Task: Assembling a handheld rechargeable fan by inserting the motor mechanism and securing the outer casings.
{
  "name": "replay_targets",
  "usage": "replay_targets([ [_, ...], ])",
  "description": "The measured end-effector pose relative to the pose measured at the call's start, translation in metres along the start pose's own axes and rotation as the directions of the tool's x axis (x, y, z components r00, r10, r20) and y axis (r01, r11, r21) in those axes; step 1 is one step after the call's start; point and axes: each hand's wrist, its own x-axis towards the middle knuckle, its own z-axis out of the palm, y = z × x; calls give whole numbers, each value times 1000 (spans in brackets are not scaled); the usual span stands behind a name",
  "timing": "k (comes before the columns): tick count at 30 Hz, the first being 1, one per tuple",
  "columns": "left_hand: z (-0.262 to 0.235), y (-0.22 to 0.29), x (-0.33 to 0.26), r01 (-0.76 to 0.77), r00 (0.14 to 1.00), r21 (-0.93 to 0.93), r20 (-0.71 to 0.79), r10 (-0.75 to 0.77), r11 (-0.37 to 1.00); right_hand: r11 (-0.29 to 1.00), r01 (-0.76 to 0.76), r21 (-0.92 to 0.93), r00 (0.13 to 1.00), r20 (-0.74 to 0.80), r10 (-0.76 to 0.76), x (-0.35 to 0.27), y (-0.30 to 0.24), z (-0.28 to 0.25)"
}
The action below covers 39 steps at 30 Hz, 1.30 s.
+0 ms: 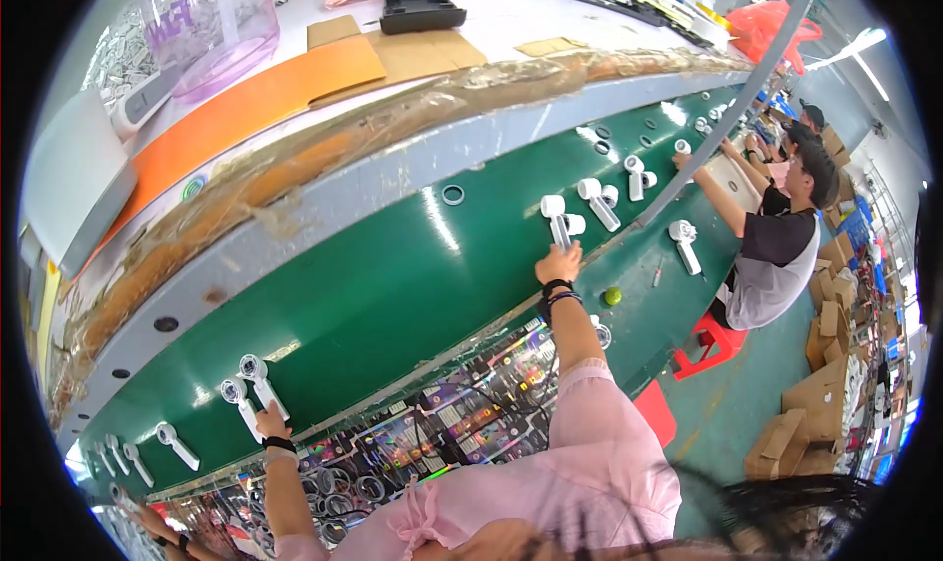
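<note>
Two white handheld fans [257,384] with round ringed heads lie side by side on the green conveyor belt at the left. My left hand [272,423] is closed at the lower end of their handles; its fingers are partly hidden. Farther up the belt to the right, a white handheld fan [553,210] has its handle in my right hand [560,264], fingers closed around it. A separate round white part [574,224] sits against that fan. Past it lie more white handheld fans [598,203] with round white parts beside them.
Dark rings [453,195] lie on the belt. Below its near edge are colourful printed packages [432,414] and loose rings [339,487]. A slanted metal pole [732,114] crosses the right side, near a seated co-worker [786,237]. A green ball-like item [613,296] rests on the side table.
</note>
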Motion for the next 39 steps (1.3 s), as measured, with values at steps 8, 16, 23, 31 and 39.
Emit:
replay_targets([
  [8, -14, -20, -34, -334, 908, 200, -193, 372, 921, 990, 107, 96, 983, 138, -120, 5, -16, -2],
  [16, -21, 68, -193, 255, 729, -658, 612, 306, 709, 537, 541, 647, 777, -141, -613, -101, -62, -57],
  [23, -45, 118, -274, 712, 517, -515, 845, 139, 478, 85, 637, 766, 187, -46, -981, -289, -86, -204],
  [31, -126, 72, -293, 653, 656, -710, 704, 271, 264, -286, 422, 861, -321, -153, -935, -357, -86, -274],
  [39, -172, 84, -356, 592, 602, -770, 618, 505, 238, -104, 223, 969, 93, -127, -987, -369, -126, -291],
])
